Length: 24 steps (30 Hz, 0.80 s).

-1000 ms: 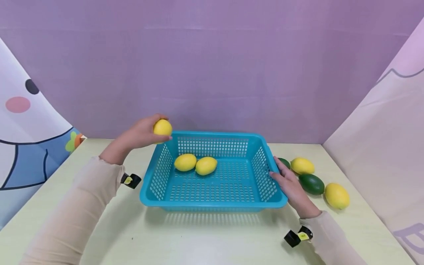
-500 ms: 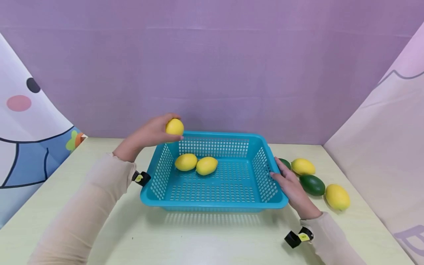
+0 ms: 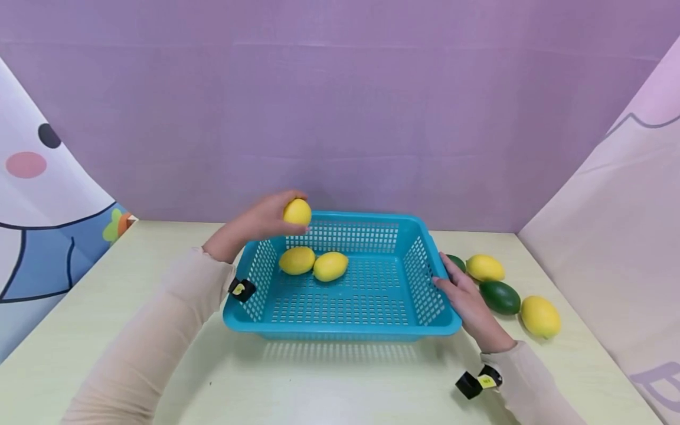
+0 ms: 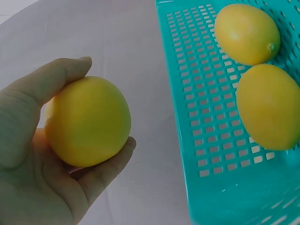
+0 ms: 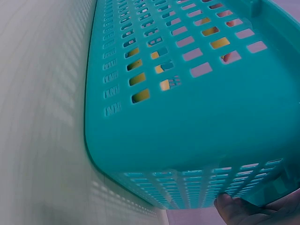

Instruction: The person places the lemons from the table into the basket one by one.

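In the head view my left hand [image 3: 255,221] grips a yellow lemon [image 3: 297,213] above the back left part of a blue plastic basket [image 3: 340,332]. Thumb and fingers wrap round the lemon in the left wrist view, beside the basket wall [image 4: 187,140]. Two more lemons lie in the basket's left half, one lemon [image 3: 297,260] beside the other lemon [image 3: 330,267]. My right hand [image 3: 470,304] holds the basket's right side, with the thumb over the rim. In the right wrist view only part of that hand [image 5: 248,213] shows at the basket wall.
Right of the basket on the pale table [image 3: 340,383] lie a lemon [image 3: 485,267], another lemon [image 3: 540,316] and a dark green oval fruit [image 3: 500,296]. A second green fruit [image 3: 455,261] is partly hidden by my right hand. A purple cloth [image 3: 340,118] hangs behind.
My left hand has carried the lemon to the right, from the basket's back left corner to over its left part, and slightly lower. The right hand and basket have stayed in place.
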Tool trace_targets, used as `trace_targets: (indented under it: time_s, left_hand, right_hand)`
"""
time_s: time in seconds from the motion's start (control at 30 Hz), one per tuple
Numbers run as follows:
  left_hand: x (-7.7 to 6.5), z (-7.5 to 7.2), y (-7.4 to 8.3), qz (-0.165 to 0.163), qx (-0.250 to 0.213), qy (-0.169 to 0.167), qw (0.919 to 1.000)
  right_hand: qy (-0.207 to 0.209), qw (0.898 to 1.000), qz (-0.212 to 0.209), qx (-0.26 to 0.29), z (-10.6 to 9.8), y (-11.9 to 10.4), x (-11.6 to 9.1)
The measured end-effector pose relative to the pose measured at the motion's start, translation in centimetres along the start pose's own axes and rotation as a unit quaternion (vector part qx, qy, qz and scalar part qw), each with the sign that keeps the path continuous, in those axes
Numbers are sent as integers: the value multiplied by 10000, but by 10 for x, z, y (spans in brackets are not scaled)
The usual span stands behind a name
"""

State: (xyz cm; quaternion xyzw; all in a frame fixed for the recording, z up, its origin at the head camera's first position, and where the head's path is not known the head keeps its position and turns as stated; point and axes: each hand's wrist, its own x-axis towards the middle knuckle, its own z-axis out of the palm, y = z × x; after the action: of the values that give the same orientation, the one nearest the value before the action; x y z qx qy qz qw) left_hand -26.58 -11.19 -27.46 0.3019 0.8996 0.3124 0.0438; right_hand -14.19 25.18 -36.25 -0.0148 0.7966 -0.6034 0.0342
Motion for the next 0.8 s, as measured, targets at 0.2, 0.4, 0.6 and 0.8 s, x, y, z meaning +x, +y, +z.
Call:
trace_targets:
  time_s: [0.2, 0.4, 0.6, 0.8]
  left_hand:
    - [5, 5, 5, 193, -9, -103, 9998]
    - [10, 10, 9, 353, 102, -205, 9991]
    - [14, 17, 9, 315, 232, -428, 9983]
    - [18, 24, 8, 382, 272, -642, 9968]
  right_hand:
    - [-4, 10000, -28, 39, -1, 0, -1]
    - [-33, 10000, -35, 27, -1, 1, -1]
    - [-34, 9999, -54, 99, -1, 2, 0]
    - [-47, 9999, -93, 92, -1, 1, 0]
